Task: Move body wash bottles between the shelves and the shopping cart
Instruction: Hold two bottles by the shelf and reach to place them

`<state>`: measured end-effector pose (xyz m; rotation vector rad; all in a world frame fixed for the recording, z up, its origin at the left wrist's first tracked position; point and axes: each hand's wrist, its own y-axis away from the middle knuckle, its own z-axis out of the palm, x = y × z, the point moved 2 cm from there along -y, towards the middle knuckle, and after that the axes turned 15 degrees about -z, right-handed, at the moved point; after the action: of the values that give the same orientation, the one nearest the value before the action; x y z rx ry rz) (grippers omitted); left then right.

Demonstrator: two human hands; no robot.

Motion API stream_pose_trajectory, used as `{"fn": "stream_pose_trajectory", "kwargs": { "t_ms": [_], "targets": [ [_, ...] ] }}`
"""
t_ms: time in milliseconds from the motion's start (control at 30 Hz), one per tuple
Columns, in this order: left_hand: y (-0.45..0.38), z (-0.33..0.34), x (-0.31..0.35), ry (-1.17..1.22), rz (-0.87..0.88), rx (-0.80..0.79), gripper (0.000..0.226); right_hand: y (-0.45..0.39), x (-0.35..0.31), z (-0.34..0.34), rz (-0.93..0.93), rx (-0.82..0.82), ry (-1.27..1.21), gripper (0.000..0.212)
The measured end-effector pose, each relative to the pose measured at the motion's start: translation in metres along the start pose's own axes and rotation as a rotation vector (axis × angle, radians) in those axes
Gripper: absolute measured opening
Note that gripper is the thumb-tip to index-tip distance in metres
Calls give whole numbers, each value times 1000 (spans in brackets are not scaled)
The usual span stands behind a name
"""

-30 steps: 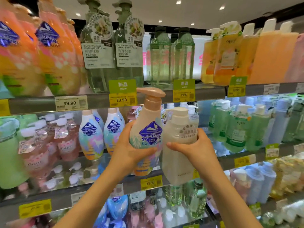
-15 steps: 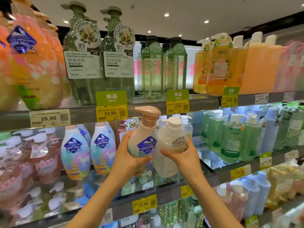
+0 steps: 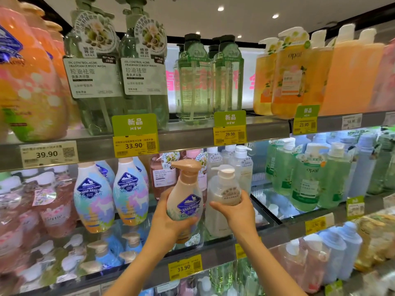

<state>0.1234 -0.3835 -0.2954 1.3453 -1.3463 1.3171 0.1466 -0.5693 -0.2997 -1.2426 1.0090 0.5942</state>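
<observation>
A bare gap opens on the glass middle shelf at three o'clock of the held bottles, hemmed by pastel goat-label bottles at nine and green pump bottles.

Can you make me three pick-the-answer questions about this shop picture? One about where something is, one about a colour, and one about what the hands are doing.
1. Where is the yellow 33.90 tag with the green NEW sign?
A. on the upper shelf edge, below the clear green bottles
B. on the floor
C. on a bottle's pump

2. What colour is the pump of the bottle in the left hand?
A. black
B. tan
C. bright red

3. What are the hands doing?
A. both hang empty
B. one waves
C. each grips a bottle

Answers:
1 A, the tag hangs on the upper shelf edge under the clear green bottles.
2 B, the pump on the beige bottle is tan.
3 C, the left hand wraps the beige bottle and the right hand wraps the cream bottle.
</observation>
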Motion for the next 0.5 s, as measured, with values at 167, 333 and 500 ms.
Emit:
{"fn": "stream_pose_trajectory", "kwargs": {
  "t_ms": [167, 333, 500],
  "targets": [
    [-4, -4, -5, -8, -35, 27, 69, -9, 5, 1, 31, -6, 44, 60],
    [-8, 0, -9, 9, -83, 5, 65, -15, 2, 4, 20, -40, 80, 59],
    [-18, -1, -12, 91, -133, -8, 59, -12, 9, 3, 26, -106, 184, 76]
  ]
}}
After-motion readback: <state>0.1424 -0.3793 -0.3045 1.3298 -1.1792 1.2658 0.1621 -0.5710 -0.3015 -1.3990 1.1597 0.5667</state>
